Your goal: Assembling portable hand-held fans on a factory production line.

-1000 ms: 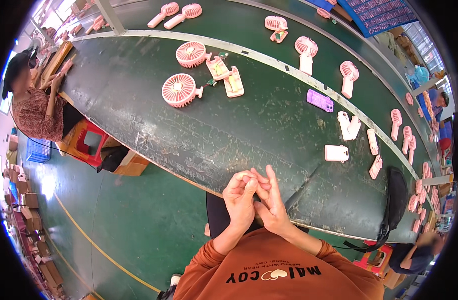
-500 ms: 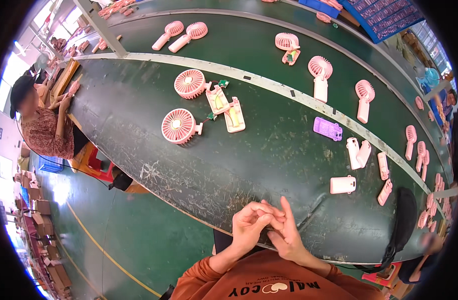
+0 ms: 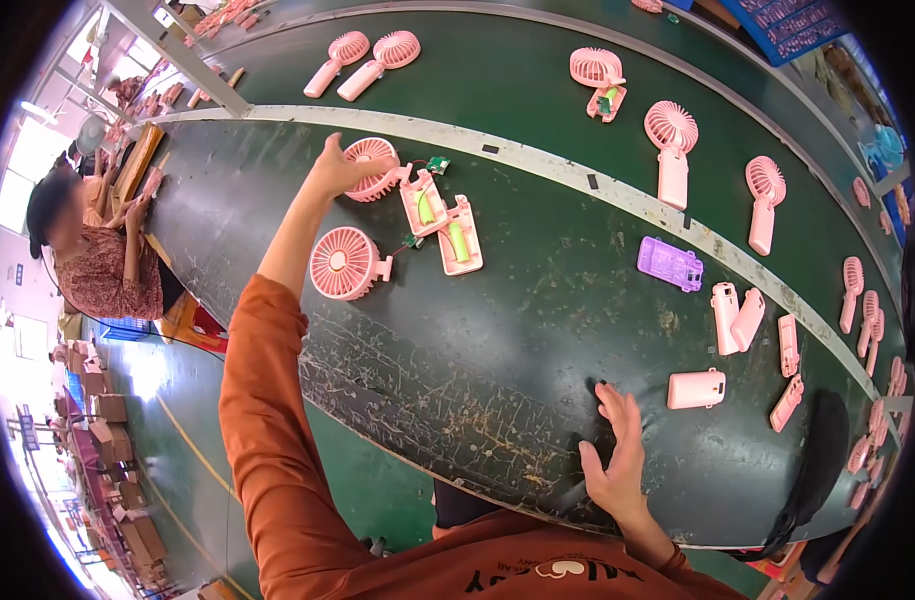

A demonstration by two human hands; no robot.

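Observation:
My left arm stretches forward over the green bench. My left hand [image 3: 346,172] is at the farther pink fan head [image 3: 370,181], thumb and fingers spread, the fingers reaching across its edge. Thin wires and a small green circuit board [image 3: 438,165] link that fan to an opened pink handle shell [image 3: 419,203] with a greenish-yellow battery inside. A second fan head [image 3: 344,262] lies nearer, wired to another opened handle shell [image 3: 462,243]. Near the bench's front edge, my right hand [image 3: 616,465] hovers open and holds nothing, closest to a closed pink handle casing [image 3: 697,389].
Right of centre lie a purple casing [image 3: 670,264] and several pink handle shells [image 3: 748,320]. Beyond the pale divider rail [image 3: 538,160], handheld fans [image 3: 672,150] lie on the belt. A black curved object [image 3: 818,470] hangs at the right. A co-worker [image 3: 103,250] sits at the left.
My hands were together near the bench edge. The left has gone forward and left to the farther fan head; the right has moved slightly right and opened. The view has shifted a little.

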